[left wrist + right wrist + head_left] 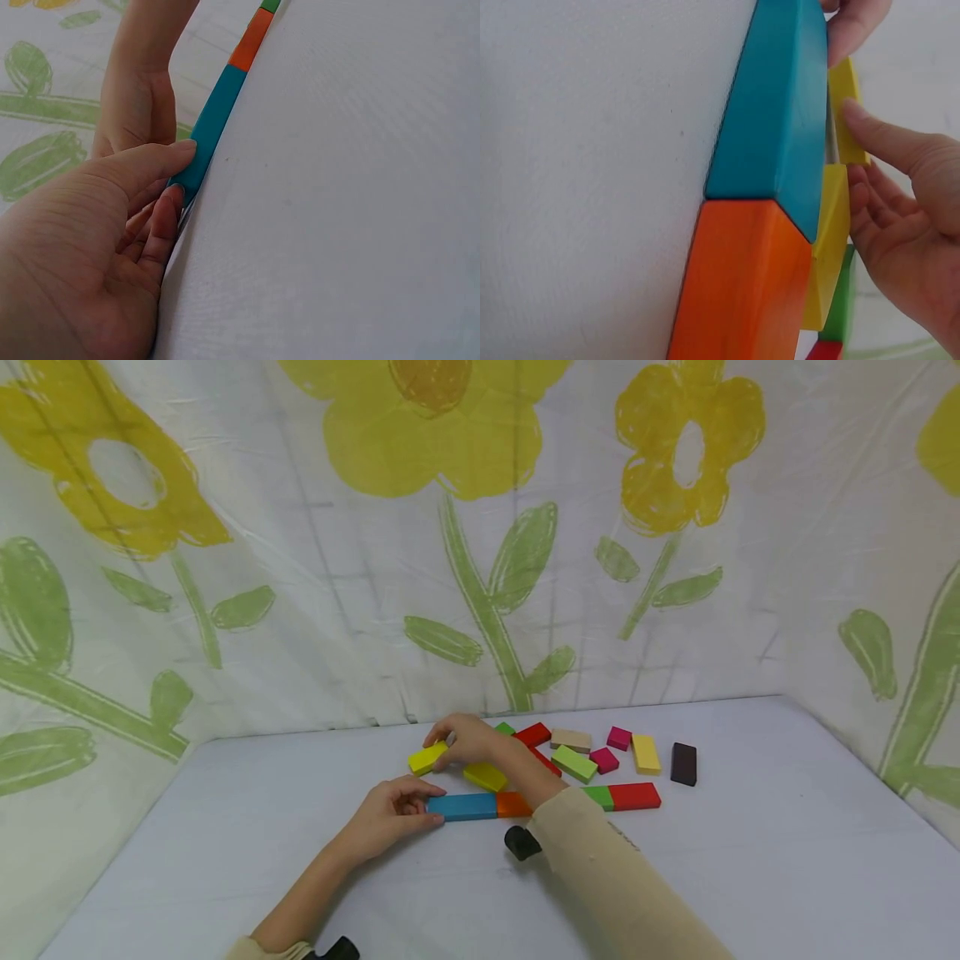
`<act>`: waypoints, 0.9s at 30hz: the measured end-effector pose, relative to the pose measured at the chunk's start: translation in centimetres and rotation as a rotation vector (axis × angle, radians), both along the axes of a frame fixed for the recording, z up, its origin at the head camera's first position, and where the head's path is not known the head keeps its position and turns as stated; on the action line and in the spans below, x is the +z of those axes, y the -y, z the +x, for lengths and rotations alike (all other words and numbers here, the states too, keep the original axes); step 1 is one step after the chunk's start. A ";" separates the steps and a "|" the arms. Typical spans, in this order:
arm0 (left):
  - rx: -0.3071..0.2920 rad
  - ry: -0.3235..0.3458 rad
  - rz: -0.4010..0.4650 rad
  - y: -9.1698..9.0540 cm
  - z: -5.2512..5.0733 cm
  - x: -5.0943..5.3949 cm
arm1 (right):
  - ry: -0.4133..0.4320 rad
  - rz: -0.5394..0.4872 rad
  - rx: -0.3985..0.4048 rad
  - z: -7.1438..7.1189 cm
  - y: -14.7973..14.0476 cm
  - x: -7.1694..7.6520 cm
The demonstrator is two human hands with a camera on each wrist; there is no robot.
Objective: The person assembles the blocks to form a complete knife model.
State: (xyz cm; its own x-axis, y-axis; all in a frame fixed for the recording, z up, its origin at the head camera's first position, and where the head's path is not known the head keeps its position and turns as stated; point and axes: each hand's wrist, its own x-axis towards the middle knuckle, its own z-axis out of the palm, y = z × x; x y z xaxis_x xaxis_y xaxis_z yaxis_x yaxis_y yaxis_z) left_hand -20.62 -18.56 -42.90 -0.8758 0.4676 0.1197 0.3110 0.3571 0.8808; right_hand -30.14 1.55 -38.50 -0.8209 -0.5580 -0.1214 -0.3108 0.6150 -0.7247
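Note:
A row of wooden blocks lies on the table, running from a blue block (467, 807) through an orange block (512, 805) to a green block (599, 797) and a red block (636, 796); my right forearm hides part of it. My left hand (384, 817) holds the blue block's left end, thumb on the near side and fingers at the far side. Just behind, my right hand (471, 741) pinches a yellow block (424, 759) between thumb and fingers. Another yellow block (485, 776) lies beside that hand, behind the row. In the right wrist view, the pinched yellow block (844, 124) stands close behind the blue one.
Loose blocks lie behind the row: a red block (533, 734), a beige block (571, 741), a light green block (574, 763), small magenta blocks (604, 760), a pale yellow block (646, 754) and a dark brown block (683, 764). A flowered cloth (360, 635) hangs behind the white table (750, 860).

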 end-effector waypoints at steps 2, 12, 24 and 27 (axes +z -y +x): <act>0.003 -0.001 0.000 0.0 0.0 0.0 | -0.005 -0.008 -0.011 0.1 -0.2 0.1; 0.008 -0.013 -0.001 0.0 -0.1 0.0 | -0.058 -0.050 -0.031 0.9 -1.7 0.2; 0.030 0.010 -0.016 -0.1 0.1 0.3 | -0.127 -0.042 -0.080 2.5 -4.4 0.8; 0.034 0.012 -0.021 -0.2 0.2 0.3 | -0.154 -0.043 -0.067 3.0 -5.4 1.0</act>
State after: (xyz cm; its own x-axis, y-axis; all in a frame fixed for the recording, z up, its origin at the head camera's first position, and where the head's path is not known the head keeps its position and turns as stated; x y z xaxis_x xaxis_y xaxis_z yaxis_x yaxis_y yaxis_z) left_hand -20.46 -18.40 -42.60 -0.8926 0.4398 0.0992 0.2874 0.3855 0.8768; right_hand -27.15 6.91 -37.52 -0.8636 -0.5032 0.0316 -0.3796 0.6077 -0.6976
